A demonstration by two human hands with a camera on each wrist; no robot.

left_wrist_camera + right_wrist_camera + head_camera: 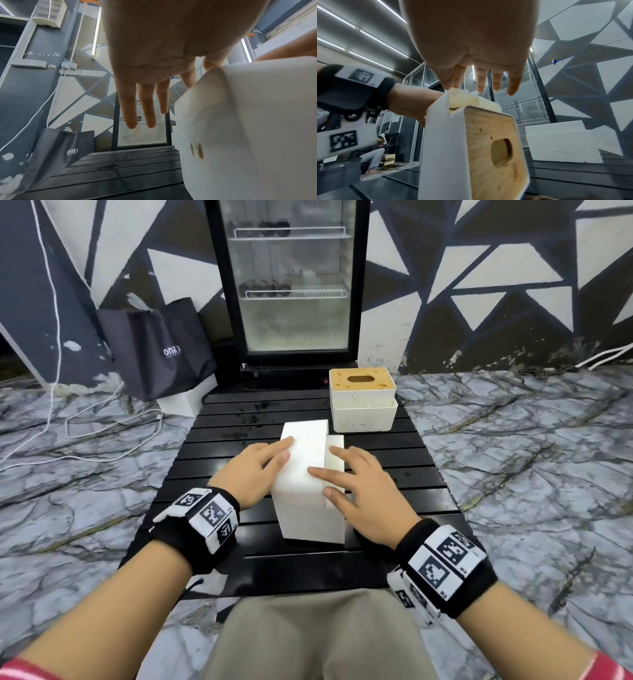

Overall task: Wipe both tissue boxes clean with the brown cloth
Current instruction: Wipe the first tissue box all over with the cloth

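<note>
The near tissue box point(306, 474) lies tipped on its side at the middle of the black slatted tabletop point(421, 474), its wooden slotted lid facing three o'clock, as the right wrist view shows. The left hand point(251, 474) rests at nine o'clock of it with straight fingers laid over the upturned white side; the right hand point(356, 494) lies at three o'clock, fingers spread and loose on the box's edge. Neither grip closes round anything; both seem to steady the box, probably so that a fresh face is up for wiping. The second tissue box point(362, 398) stands upright at one o'clock, apart from the first. No brown cloth shows in any view. Brownish marks on the near box's white wall in the left wrist view suggest cleaning is unfinished.
</note>
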